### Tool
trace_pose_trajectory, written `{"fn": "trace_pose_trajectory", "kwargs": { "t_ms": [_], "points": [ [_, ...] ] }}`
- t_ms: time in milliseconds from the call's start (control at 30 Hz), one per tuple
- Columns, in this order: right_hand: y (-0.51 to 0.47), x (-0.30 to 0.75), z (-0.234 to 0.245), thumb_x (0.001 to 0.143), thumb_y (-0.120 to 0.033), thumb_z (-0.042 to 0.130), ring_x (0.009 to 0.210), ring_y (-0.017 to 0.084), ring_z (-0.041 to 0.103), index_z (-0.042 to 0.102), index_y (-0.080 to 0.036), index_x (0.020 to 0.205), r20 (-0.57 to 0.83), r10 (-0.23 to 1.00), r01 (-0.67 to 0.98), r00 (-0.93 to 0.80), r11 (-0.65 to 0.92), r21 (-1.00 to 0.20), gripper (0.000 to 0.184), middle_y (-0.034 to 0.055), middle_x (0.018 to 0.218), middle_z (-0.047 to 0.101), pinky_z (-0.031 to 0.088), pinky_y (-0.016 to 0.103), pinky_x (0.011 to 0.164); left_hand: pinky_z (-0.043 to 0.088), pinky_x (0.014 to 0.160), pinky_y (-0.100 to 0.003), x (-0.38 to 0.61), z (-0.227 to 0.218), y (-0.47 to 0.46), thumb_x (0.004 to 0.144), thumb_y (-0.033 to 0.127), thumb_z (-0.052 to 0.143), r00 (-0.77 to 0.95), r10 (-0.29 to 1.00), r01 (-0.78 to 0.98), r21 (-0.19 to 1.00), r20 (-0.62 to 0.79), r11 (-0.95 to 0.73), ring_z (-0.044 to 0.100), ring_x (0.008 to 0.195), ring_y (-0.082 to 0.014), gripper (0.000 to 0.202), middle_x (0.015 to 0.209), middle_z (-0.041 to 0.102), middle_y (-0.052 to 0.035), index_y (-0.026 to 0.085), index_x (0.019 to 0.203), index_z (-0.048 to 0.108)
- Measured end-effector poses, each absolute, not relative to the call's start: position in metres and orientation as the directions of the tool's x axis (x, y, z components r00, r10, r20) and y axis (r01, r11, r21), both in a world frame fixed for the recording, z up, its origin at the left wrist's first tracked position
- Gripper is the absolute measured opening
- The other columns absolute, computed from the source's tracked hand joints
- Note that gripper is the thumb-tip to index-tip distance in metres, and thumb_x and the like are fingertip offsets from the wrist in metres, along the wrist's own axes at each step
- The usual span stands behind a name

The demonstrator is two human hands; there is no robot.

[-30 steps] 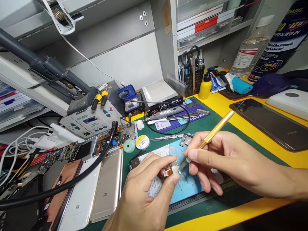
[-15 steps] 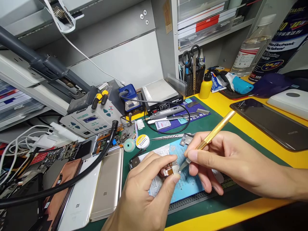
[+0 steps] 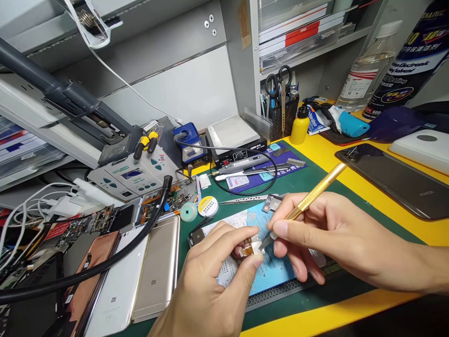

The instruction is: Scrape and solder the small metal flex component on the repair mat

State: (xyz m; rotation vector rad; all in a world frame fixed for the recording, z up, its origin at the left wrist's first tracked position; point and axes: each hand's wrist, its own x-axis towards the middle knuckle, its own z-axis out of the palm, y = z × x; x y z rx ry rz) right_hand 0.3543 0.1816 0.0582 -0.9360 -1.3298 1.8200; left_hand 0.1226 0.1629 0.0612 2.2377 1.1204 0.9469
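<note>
My left hand (image 3: 210, 281) pinches a small metal phone part with an orange flex strip (image 3: 249, 249) between thumb and fingers. My right hand (image 3: 326, 238) grips a gold-handled hobby knife (image 3: 314, 196), its blade tip (image 3: 267, 242) at the edge of that part. Both hands hover over a printed blue-and-white paper sheet (image 3: 271, 262) on a green work mat (image 3: 351, 271). Steel tweezers (image 3: 245, 200) and a small metal phone component (image 3: 271, 203) lie just beyond my fingers. Part of the held piece is hidden by my fingers.
Opened phones and circuit boards (image 3: 101, 224) lie at the left under a black hose (image 3: 105, 262). A hot-air rework station (image 3: 133, 173) and heating plate (image 3: 233, 135) stand behind. A dark phone (image 3: 393, 180) lies on the yellow bench at right.
The knife handle has tilted slightly to the right, while the blade stays at the part. My left hand has barely moved.
</note>
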Motion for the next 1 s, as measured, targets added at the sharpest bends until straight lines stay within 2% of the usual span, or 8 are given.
{"fn": "trace_pose_trajectory", "kwargs": {
  "t_ms": [233, 367, 567, 633, 700, 800, 867, 1000],
  "points": [
    [0.178, 0.354, 0.063, 0.092, -0.038, 0.075, 0.048, 0.010, 0.058, 0.067, -0.016, 0.084, -0.201, 0.834, -0.094, -0.514, -0.288, -0.953, 0.025, 0.0017, 0.060, 0.068, 0.049, 0.017, 0.047, 0.057, 0.083, -0.020, 0.124, 0.062, 0.165, 0.094, 0.014, 0.068, 0.430, 0.823, 0.513, 0.650, 0.371, -0.561, 0.071, 0.091, -0.0131, 0.029, 0.100, 0.076, -0.0006, 0.025, 0.120, 0.071],
    [0.179, 0.353, 0.063, 0.091, -0.040, 0.076, 0.048, 0.011, 0.059, 0.065, -0.017, 0.082, -0.187, 0.842, -0.121, -0.506, -0.284, -0.951, 0.028, 0.0019, 0.060, 0.068, 0.050, 0.017, 0.046, 0.056, 0.081, -0.018, 0.124, 0.063, 0.163, 0.092, 0.013, 0.070, 0.424, 0.820, 0.518, 0.640, 0.384, -0.567, 0.072, 0.090, -0.0124, 0.029, 0.099, 0.076, 0.0004, 0.026, 0.118, 0.071],
    [0.176, 0.354, 0.062, 0.094, -0.043, 0.075, 0.058, 0.012, 0.067, 0.060, -0.020, 0.085, -0.149, 0.864, -0.156, -0.481, -0.252, -0.955, 0.029, 0.0001, 0.075, 0.069, 0.052, 0.017, 0.047, 0.057, 0.079, -0.017, 0.124, 0.065, 0.163, 0.091, 0.013, 0.072, 0.411, 0.830, 0.526, 0.646, 0.377, -0.553, 0.072, 0.088, -0.0117, 0.029, 0.099, 0.076, 0.0006, 0.026, 0.117, 0.072],
    [0.171, 0.354, 0.060, 0.096, -0.037, 0.073, 0.058, 0.012, 0.066, 0.061, -0.022, 0.085, -0.053, 0.898, -0.100, -0.437, -0.107, -0.989, 0.022, -0.0007, 0.073, 0.068, 0.052, 0.018, 0.048, 0.057, 0.079, -0.017, 0.124, 0.064, 0.163, 0.090, 0.013, 0.073, 0.408, 0.829, 0.520, 0.648, 0.383, -0.556, 0.072, 0.087, -0.0114, 0.030, 0.098, 0.077, 0.0007, 0.026, 0.117, 0.072],
    [0.164, 0.353, 0.057, 0.097, -0.027, 0.069, 0.058, 0.013, 0.065, 0.065, -0.023, 0.085, 0.145, 0.923, 0.046, -0.357, 0.173, -0.984, 0.013, -0.0011, 0.069, 0.067, 0.051, 0.021, 0.050, 0.057, 0.079, -0.017, 0.124, 0.064, 0.163, 0.089, 0.012, 0.073, 0.400, 0.828, 0.526, 0.641, 0.394, -0.559, 0.073, 0.088, -0.0117, 0.031, 0.100, 0.077, 0.0003, 0.026, 0.117, 0.072],
    [0.155, 0.348, 0.053, 0.090, -0.012, 0.067, 0.067, 0.017, 0.071, 0.069, -0.027, 0.087, 0.453, 0.855, 0.270, -0.253, 0.512, -0.816, 0.016, -0.0005, 0.074, 0.074, 0.053, 0.027, 0.062, 0.059, 0.079, -0.020, 0.123, 0.063, 0.162, 0.087, 0.011, 0.074, 0.383, 0.827, 0.536, 0.630, 0.412, -0.562, 0.075, 0.092, -0.0143, 0.031, 0.106, 0.079, -0.0018, 0.025, 0.115, 0.073],
    [0.152, 0.344, 0.050, 0.086, -0.007, 0.068, 0.074, 0.019, 0.075, 0.069, -0.029, 0.091, 0.549, 0.809, 0.295, -0.211, 0.588, -0.753, 0.022, -0.0001, 0.080, 0.078, 0.055, 0.028, 0.067, 0.060, 0.079, -0.022, 0.124, 0.062, 0.162, 0.087, 0.012, 0.074, 0.373, 0.828, 0.535, 0.632, 0.418, -0.560, 0.075, 0.092, -0.0154, 0.030, 0.106, 0.079, -0.0028, 0.024, 0.114, 0.073],
    [0.151, 0.341, 0.050, 0.085, -0.005, 0.067, 0.075, 0.021, 0.076, 0.069, -0.031, 0.093, 0.574, 0.798, 0.252, -0.183, 0.602, -0.757, 0.027, 0.0003, 0.080, 0.078, 0.056, 0.028, 0.064, 0.060, 0.078, -0.021, 0.126, 0.063, 0.163, 0.086, 0.011, 0.074, 0.372, 0.828, 0.534, 0.632, 0.420, -0.561, 0.076, 0.092, -0.0155, 0.030, 0.106, 0.080, -0.0031, 0.024, 0.114, 0.074]
  ]
}}
